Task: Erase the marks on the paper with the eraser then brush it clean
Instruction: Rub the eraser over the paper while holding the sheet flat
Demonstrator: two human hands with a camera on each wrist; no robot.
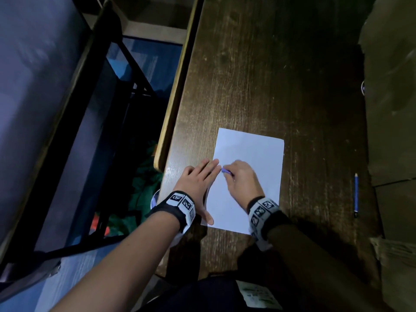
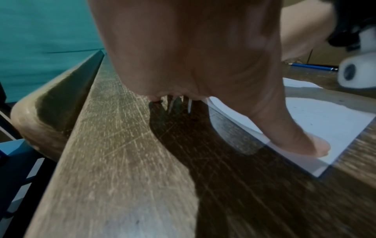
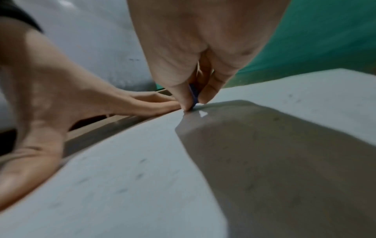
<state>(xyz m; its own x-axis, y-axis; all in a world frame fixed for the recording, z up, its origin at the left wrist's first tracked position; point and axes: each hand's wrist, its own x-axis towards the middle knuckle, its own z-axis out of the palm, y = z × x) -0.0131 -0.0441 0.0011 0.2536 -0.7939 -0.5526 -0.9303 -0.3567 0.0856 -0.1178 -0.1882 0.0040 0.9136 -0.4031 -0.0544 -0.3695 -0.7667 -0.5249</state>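
Observation:
A white sheet of paper (image 1: 254,154) lies on the dark wooden desk (image 1: 270,75). My left hand (image 1: 198,181) lies flat with straight fingers along the sheet's left edge, and its thumb (image 2: 305,143) presses the near corner of the paper (image 2: 325,116). My right hand (image 1: 242,176) pinches a small blue eraser (image 1: 225,170) between thumb and fingers. In the right wrist view the eraser (image 3: 194,96) touches the paper (image 3: 142,177) near its left edge. Small dark crumbs are scattered over the sheet.
A blue pencil (image 1: 356,194) lies on the desk right of the paper. A cardboard box (image 1: 391,97) stands along the right side. The desk's left edge (image 1: 177,97) drops off towards a chair (image 1: 45,109) and green cloth (image 1: 146,176) below.

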